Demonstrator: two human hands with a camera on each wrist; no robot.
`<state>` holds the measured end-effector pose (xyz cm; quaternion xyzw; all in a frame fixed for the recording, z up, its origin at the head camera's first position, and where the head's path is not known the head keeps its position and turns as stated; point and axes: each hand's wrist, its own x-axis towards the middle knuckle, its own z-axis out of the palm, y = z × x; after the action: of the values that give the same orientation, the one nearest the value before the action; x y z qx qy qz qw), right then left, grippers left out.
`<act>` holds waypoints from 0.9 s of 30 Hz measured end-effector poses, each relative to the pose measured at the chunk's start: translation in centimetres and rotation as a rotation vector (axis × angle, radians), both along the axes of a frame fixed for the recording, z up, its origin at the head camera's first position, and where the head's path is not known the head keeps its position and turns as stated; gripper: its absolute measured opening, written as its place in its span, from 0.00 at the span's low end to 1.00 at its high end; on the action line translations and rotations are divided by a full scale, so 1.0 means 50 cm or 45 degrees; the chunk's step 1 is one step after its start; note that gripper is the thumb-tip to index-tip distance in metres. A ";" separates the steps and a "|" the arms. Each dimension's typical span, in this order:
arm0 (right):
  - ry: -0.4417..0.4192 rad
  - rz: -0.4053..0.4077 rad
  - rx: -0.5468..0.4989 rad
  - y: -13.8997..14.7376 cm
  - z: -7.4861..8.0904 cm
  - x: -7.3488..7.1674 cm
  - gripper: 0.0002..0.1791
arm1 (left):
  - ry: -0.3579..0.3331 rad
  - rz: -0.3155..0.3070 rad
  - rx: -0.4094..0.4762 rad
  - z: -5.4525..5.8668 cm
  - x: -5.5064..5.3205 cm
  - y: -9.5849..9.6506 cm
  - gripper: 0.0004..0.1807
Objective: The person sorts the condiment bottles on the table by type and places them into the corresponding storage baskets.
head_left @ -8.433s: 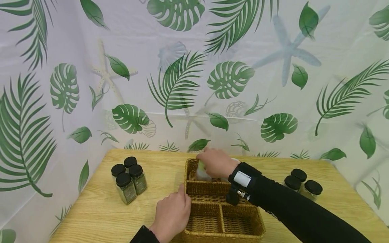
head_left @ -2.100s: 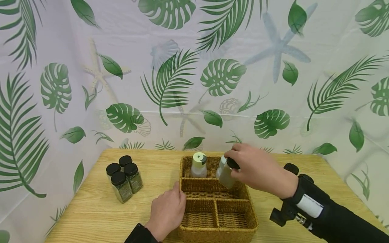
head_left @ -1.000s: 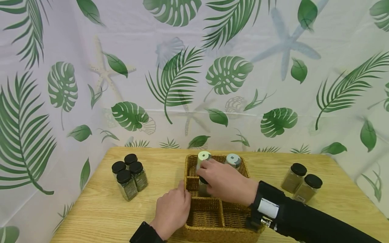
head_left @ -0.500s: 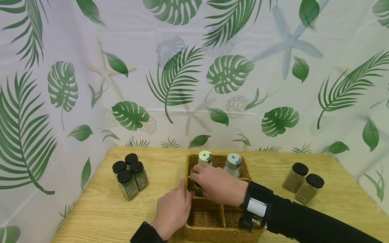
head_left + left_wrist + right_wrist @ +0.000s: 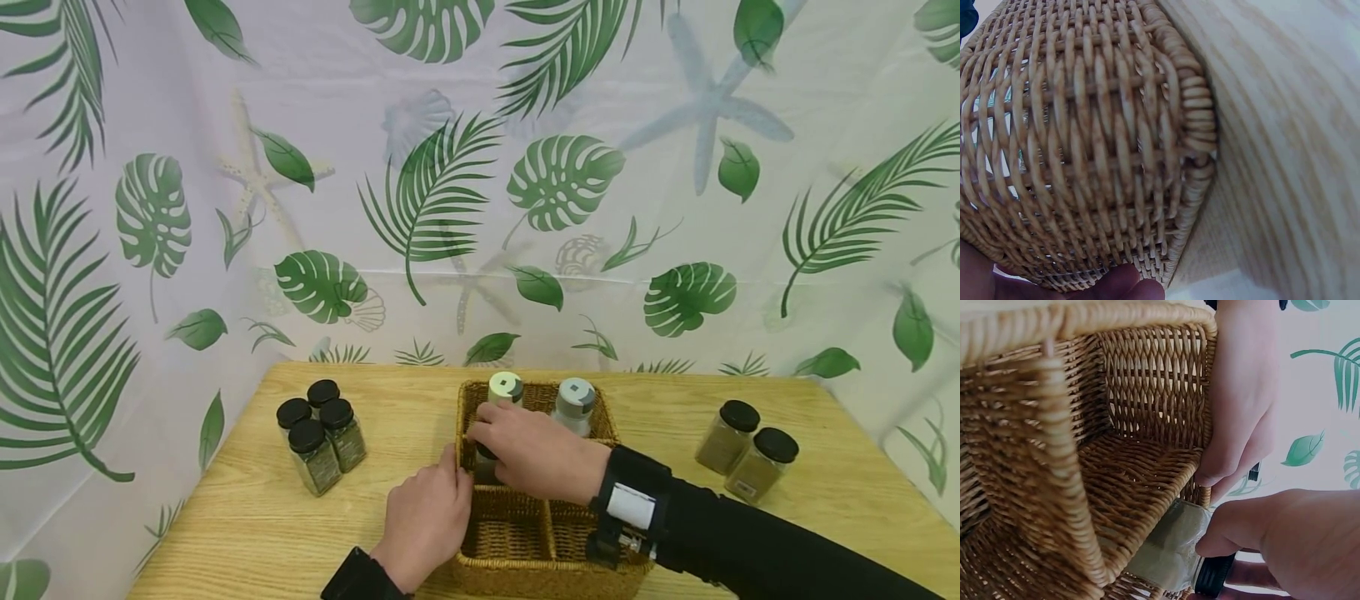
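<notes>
At mid-counter [image 5: 225, 542], a wicker basket [image 5: 555, 575] is sitting with one long compartment across its back, another across its middle, and a short partition splitting its front. Person's right grip [image 5: 536, 450], a bare hand below a black sleeve, is reaching over from the right side and pinching a clear square jar [image 5: 1169, 547] by its black lid [image 5: 1215, 576]. Grip narrow, closing on that lid between thumb and fingers. Jar is occupying the left end of the middle compartment, pale powder showing through its wall; its base is hiding from view, so whether it is touching the woven floor I cannot tell. Left grip [image 5: 426, 518] is holding the basket at its left wall near the rim, fingertips [image 5: 1122, 281] touching the outer weave.

Behind the right hand, two shakers are standing in the back compartment: one with a pale green cap [image 5: 506, 388] at left, one with a blue-grey cap [image 5: 576, 398] at right, well apart. Left of the basket, four jars [image 5: 318, 468] with black lids are clustering upright, greenish flakes inside. Well to the right, two brownish jars [image 5: 753, 482], also black-lidded, are standing side by side. Leaf-printed cloth [image 5: 480, 258] is hanging behind everything.
</notes>
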<state>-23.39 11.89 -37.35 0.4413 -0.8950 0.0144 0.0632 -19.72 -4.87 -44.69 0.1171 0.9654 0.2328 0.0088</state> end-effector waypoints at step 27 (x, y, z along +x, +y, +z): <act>-0.048 -0.094 -0.021 0.035 0.039 0.010 0.26 | 0.010 0.017 -0.010 -0.002 -0.004 0.003 0.29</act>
<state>-22.90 13.64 -35.39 0.4071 -0.9116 0.0278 0.0502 -19.93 -4.70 -44.78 0.1115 0.9671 0.2286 0.0040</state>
